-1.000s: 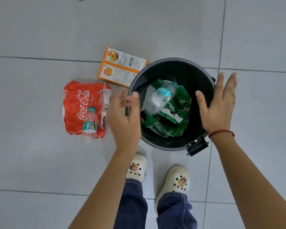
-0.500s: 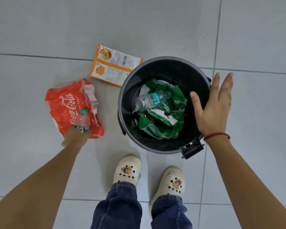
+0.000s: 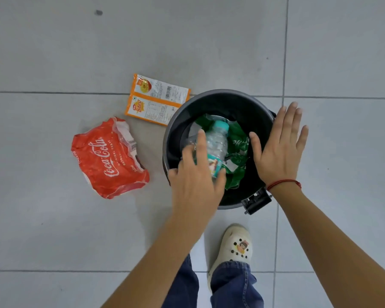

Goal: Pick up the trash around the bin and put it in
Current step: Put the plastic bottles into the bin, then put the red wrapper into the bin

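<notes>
A black round bin stands on the tiled floor and holds crumpled green wrappers. My left hand is over the bin's near left side. Its thumb and fingers are around the base of a small clear water bottle with a teal cap, which points into the bin. Another clear bottle shows partly behind my fingers inside the bin. My right hand hovers flat and empty over the right rim, fingers spread. A red Coca-Cola wrapper and an orange snack packet lie on the floor left of the bin.
The bin's pedal sticks out at its near right side. My white clog and jeans legs are just below the bin. Grey floor tiles with grout lines surround everything.
My left hand has lifted the small bottle off the Coca-Cola wrapper and carried it right, over the bin. My right hand has stayed by the right rim.
</notes>
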`<state>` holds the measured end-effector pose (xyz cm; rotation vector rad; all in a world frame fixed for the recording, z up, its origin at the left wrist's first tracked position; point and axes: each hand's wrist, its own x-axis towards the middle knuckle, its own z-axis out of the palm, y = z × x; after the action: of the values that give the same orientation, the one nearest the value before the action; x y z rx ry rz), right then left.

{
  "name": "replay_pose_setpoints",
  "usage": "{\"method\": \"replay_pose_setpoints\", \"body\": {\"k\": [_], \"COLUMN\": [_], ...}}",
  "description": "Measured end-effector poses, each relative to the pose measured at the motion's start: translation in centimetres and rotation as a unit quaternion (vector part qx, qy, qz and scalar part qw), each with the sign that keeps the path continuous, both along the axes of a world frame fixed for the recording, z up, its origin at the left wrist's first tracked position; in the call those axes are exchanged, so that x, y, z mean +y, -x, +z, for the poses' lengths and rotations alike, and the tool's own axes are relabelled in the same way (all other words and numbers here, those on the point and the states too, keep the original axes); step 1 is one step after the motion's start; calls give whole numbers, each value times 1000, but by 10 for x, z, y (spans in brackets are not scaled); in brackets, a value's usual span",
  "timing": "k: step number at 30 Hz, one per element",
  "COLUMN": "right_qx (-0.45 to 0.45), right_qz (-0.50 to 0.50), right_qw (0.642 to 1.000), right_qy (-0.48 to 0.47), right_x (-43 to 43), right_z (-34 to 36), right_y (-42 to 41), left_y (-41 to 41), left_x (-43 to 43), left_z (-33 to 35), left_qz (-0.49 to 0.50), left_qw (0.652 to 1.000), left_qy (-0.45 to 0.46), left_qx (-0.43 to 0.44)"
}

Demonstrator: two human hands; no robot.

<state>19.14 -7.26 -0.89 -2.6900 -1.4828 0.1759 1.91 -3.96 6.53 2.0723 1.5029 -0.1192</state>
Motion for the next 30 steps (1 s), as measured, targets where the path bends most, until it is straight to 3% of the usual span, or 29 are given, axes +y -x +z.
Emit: {"method": "replay_pose_setpoints", "body": {"k": [2,3,6,8,10,12,15,17,19,24,30], "right_qx": [2,4,-4,-4,0,2,10,12,9,1,-6], "right_qz": [1,2,-2,-4,-6,-5,-3,-2,-1,-3,-9], "right_qw": [1000,1000,1000,1000,1000,1000,1000,1000,1000,1000,1000], "right_qy": [-2,-3,-2,0,-2,-6,-16,-22,-24,-22,-4], "right_x": [0,0,-1,-1,-1,0,-1,-1,-1,-1,-1], "right_z": [-1,-2,-4,-5,-4,-5,-6,-8,-9,-9,-8], "right_y": [0,0,-1,-1,-1,-1,-1,-1,-2,-1,-1], "left_y": [-4,-1,25,54,81,103,126,133,135,141,130], "left_x": [3,8,31,46,58,66,77,78,68,34,37], "left_z": [-8,-11,-21,-43,-80,-124,-177,-201,-214,-217,-132], "left_qz": [-2,19,106,222,358,421,414,428,405,306,284], "left_qw": [999,997,974,952,919,902,905,888,894,936,955], "left_qy": [45,42,-71,-107,-48,20,93,151,171,61,-26], "left_qx": [-10,-65,-189,-181,-159,-94,33,71,89,162,84]}}
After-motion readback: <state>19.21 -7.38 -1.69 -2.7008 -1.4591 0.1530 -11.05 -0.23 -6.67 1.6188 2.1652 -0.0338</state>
